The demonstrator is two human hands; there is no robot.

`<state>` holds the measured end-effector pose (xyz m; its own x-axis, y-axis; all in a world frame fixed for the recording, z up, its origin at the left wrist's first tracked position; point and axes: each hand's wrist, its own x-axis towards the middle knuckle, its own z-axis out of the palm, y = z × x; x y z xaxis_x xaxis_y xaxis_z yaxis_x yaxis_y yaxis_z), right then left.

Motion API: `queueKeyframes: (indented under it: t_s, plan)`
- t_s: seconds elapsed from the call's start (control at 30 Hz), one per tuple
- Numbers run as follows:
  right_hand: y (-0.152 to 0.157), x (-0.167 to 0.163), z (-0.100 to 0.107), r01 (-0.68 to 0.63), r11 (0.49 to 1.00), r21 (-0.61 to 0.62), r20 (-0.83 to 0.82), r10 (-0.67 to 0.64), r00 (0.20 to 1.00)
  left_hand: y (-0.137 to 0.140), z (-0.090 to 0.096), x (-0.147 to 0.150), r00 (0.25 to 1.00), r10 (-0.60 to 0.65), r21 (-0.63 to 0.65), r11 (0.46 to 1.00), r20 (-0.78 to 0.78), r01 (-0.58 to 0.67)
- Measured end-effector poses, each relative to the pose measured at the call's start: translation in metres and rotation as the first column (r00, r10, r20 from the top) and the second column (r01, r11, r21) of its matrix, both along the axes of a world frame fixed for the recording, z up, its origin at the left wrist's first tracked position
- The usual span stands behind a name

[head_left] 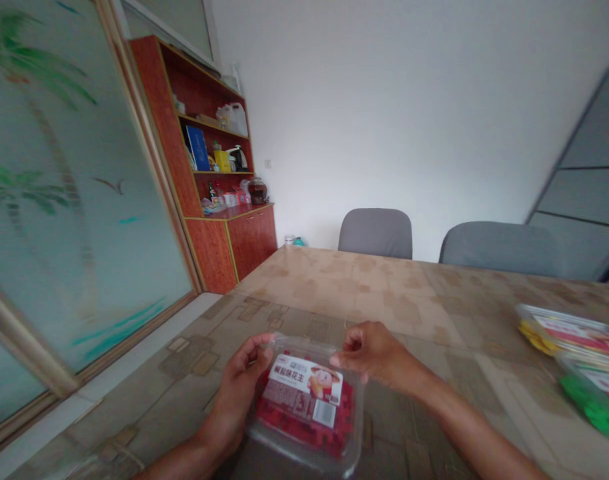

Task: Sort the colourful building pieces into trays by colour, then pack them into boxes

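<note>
A clear plastic box point(304, 460) lies in front of me on the table, with red pieces showing through it and a white and red printed label point(307, 381) on its lid. My left hand point(237, 387) grips its far left corner, thumb on top and fingers curled at the side. At the far right corner, my right hand point(371, 353) pinches the rim between thumb and fingers. The lid looks closed. What the red pieces are I cannot make out through the plastic.
Two similar boxes stand at the right edge, one with yellow pieces point(539, 339) and one with green pieces point(591, 407). Grey chairs point(375, 233) line the far side of the patterned table point(384, 280). A red-brown shelf cabinet point(209, 250) stands at the back left, beside a frosted glass panel point(99, 220).
</note>
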<state>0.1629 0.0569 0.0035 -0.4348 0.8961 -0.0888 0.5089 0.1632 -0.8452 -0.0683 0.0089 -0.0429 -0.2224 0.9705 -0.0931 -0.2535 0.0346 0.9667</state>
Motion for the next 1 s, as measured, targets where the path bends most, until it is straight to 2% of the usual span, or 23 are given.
queueKeyframes:
  t_s: [0.13,0.27,0.37,0.47,0.57,0.63,0.73,0.9,1.0]
  plan:
    - [0.002,0.007,0.000,-0.109,0.993,-0.036,-0.059,0.107,0.993,0.002,0.004,-0.002,0.999,0.035,-0.005,0.999,0.028,-0.035]
    - [0.004,0.008,0.000,-0.091,0.996,0.008,-0.069,0.091,0.993,0.006,0.005,-0.005,0.999,0.022,-0.002,1.000,0.029,-0.022]
    - [0.002,0.006,0.001,-0.091,0.996,0.009,-0.096,0.091,0.991,0.006,0.005,-0.006,0.999,-0.040,-0.049,0.998,-0.003,0.040]
    - [-0.002,0.001,0.004,-0.105,0.986,-0.131,-0.158,0.084,0.984,0.004,0.007,-0.007,0.993,-0.111,-0.058,0.992,-0.042,0.108]
    - [-0.003,-0.001,0.007,-0.072,0.967,-0.243,-0.250,0.009,0.968,0.002,0.010,-0.009,0.978,-0.183,-0.021,0.983,-0.098,0.182]
    - [-0.001,0.000,0.009,-0.048,0.972,-0.231,-0.290,-0.021,0.957,0.003,0.014,-0.012,0.972,-0.173,0.011,0.984,-0.157,0.177]
    - [0.001,0.002,0.010,-0.056,0.981,-0.183,-0.329,-0.008,0.944,0.008,0.018,-0.018,0.974,-0.084,0.085,0.991,-0.210,0.104]
    - [-0.002,-0.002,0.010,-0.116,0.982,-0.148,-0.399,0.048,0.916,0.013,0.017,-0.024,0.987,-0.131,0.087,0.986,-0.098,0.139]
    - [-0.002,-0.004,0.010,-0.126,0.984,-0.124,-0.385,0.069,0.920,0.014,0.021,-0.030,0.989,-0.147,0.076,0.986,-0.017,0.148]
